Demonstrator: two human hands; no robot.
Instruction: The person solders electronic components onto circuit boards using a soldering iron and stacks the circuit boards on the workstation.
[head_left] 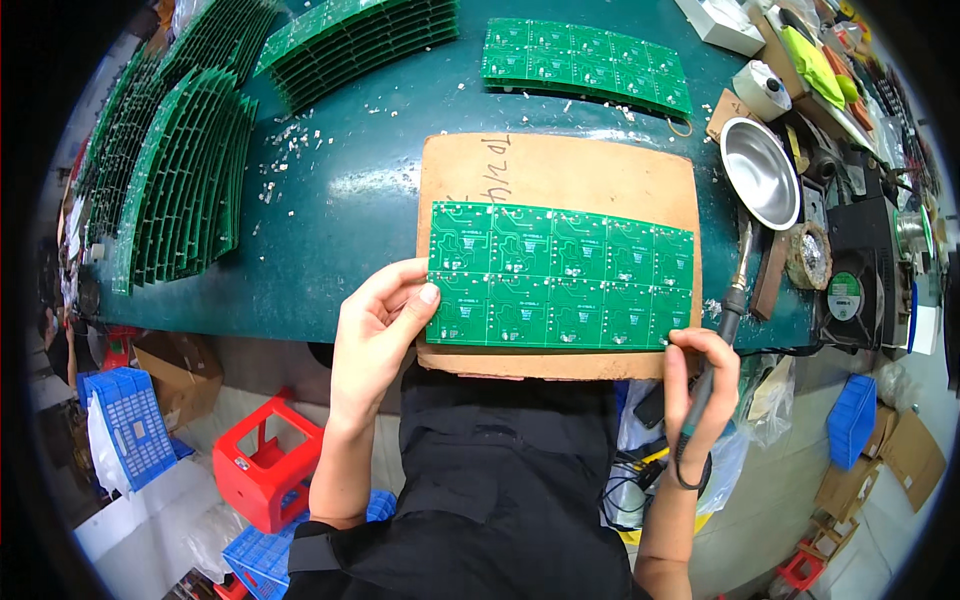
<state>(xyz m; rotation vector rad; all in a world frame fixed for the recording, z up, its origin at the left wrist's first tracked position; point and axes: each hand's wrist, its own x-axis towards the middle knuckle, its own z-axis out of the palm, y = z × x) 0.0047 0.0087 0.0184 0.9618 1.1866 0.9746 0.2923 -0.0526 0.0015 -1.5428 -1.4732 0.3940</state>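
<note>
A green circuit board panel (560, 275), divided into several small boards, lies over a brown cardboard sheet (600, 165) at the table's front edge. My left hand (375, 335) is closed on the panel's left edge, thumb on top and fingers mostly hidden. At the panel's lower right corner, my right hand (708, 375) touches the edge with its fingertips. That same hand holds a soldering iron (733, 305) along its palm, the metal tip pointing away toward the tools on the right. The iron's cord runs down past my wrist.
Stacked green boards stand at the far left (185, 180), back (360, 45) and back right (585, 60) of the teal table (340, 240). White scraps litter it. A metal bowl (760, 172) and a black fan box (850, 295) crowd the right. A red stool (265, 460) stands below left.
</note>
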